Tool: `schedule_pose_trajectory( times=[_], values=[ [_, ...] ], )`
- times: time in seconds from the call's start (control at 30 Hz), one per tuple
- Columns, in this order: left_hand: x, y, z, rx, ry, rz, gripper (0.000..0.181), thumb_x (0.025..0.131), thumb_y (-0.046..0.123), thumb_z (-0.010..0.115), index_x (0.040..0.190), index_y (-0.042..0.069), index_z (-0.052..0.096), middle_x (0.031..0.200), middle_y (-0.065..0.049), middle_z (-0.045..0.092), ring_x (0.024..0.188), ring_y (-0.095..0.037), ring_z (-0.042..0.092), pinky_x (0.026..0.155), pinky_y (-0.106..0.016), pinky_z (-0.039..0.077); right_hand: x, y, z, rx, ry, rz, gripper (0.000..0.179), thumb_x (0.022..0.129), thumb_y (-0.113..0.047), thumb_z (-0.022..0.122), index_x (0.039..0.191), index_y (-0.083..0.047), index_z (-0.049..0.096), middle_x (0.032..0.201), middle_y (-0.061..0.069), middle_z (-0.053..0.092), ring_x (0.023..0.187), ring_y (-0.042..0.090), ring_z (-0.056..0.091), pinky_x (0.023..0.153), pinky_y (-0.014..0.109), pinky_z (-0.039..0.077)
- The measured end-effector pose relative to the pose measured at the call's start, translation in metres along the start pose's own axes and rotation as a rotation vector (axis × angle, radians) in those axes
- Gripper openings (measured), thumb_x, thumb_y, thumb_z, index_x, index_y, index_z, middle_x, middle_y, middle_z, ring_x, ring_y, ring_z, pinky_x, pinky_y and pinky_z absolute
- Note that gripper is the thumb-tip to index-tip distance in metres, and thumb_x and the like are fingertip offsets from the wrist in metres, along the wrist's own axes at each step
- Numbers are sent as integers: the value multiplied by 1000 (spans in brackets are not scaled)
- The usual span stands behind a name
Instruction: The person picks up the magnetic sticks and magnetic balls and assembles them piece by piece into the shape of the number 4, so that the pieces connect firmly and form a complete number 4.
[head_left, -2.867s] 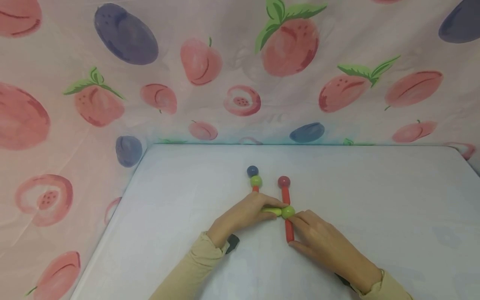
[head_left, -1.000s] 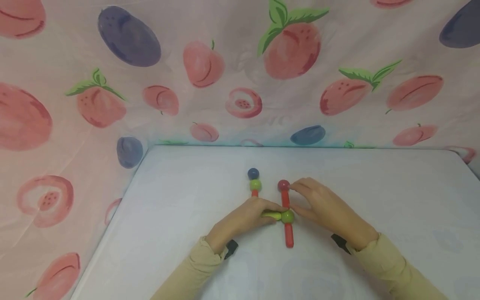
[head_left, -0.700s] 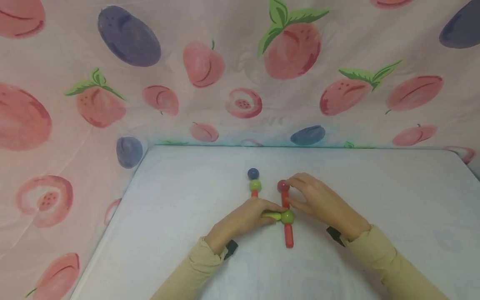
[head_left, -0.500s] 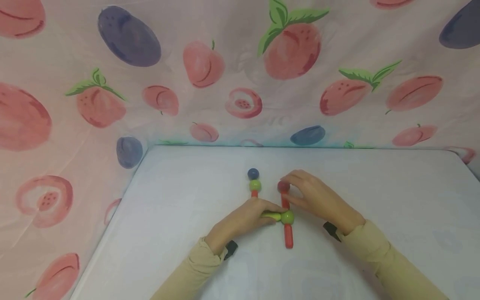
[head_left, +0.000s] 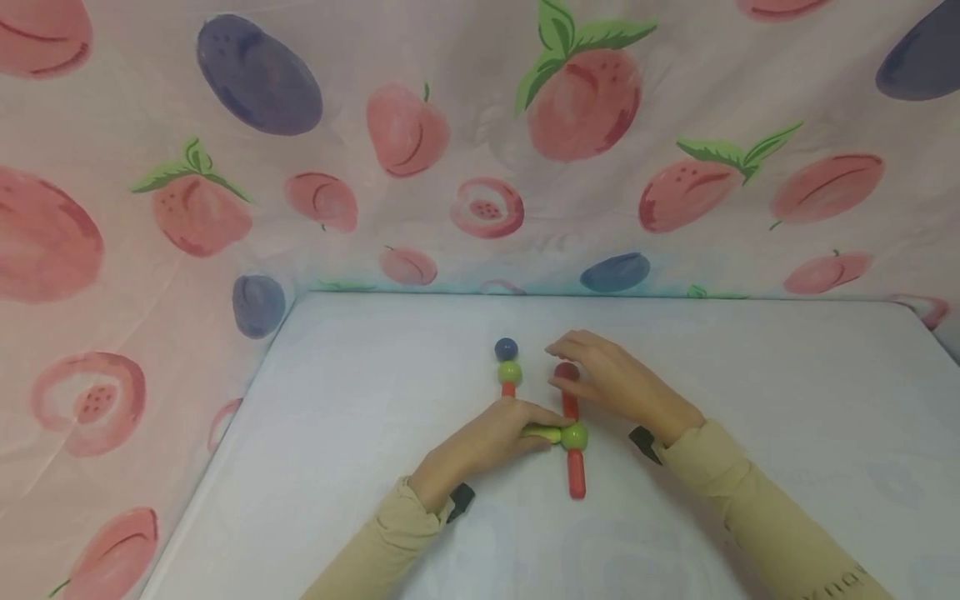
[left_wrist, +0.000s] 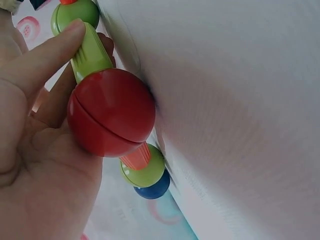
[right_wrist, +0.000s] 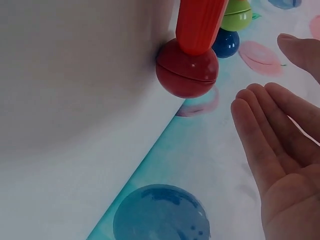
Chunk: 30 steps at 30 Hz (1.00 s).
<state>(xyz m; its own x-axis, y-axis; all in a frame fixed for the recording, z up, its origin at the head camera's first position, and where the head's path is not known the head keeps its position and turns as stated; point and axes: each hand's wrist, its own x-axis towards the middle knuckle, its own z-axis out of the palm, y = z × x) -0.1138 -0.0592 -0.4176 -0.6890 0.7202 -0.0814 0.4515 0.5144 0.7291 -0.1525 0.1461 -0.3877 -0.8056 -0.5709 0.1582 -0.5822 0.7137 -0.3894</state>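
Note:
A figure made of magnetic building sticks and balls lies on the white table. My left hand (head_left: 487, 437) pinches its yellow-green stick (left_wrist: 92, 52) between thumb and fingers. A red ball (left_wrist: 112, 112) at one end of that stick sits by the palm, hidden in the head view. The other end meets a green ball (head_left: 574, 436), from which a near red stick (head_left: 576, 475) and a far red stick (head_left: 570, 406) extend. My right hand (head_left: 618, 379), fingers extended and holding nothing, is above the red ball (right_wrist: 187, 70) tipping the far stick, partly covering it in the head view.
Left of these, a short red stick leads to another green ball (head_left: 509, 372) with a blue ball (head_left: 506, 349) beyond it. A fruit-printed cloth (head_left: 480, 125) hangs behind the table (head_left: 375, 350) and along its left side.
My right hand has left the green ball and near red stick, moving away from me, then leftward over the far red ball. The left hand keeps its pinch on the yellow-green stick.

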Motion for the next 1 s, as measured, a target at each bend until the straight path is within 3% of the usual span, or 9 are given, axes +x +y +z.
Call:
schedule_pose_trajectory(
  times=[0.2,0.6,1.0],
  values=[
    [0,0,0,15,1,9,35,94,13,68,128,14,68,123,6,70,119,-3,60,102,-17,45,9,2,1,50,-19,-11,40,87,-17,77,122,-1,65,116,12,66,106,25,63,93,41,55],
    [0,1,0,-14,2,-2,37,93,12,68,130,14,67,124,7,69,119,-1,60,102,-17,44,29,-1,0,100,-102,80,41,92,-23,71,128,-5,64,127,10,64,125,28,56,106,46,46],
    [-1,1,0,-36,7,-5,38,92,11,69,129,14,67,123,7,70,115,0,61,101,-17,45,45,5,8,146,-99,69,38,91,-18,73,126,-4,65,120,11,67,112,26,64,99,43,52]
  ],
)
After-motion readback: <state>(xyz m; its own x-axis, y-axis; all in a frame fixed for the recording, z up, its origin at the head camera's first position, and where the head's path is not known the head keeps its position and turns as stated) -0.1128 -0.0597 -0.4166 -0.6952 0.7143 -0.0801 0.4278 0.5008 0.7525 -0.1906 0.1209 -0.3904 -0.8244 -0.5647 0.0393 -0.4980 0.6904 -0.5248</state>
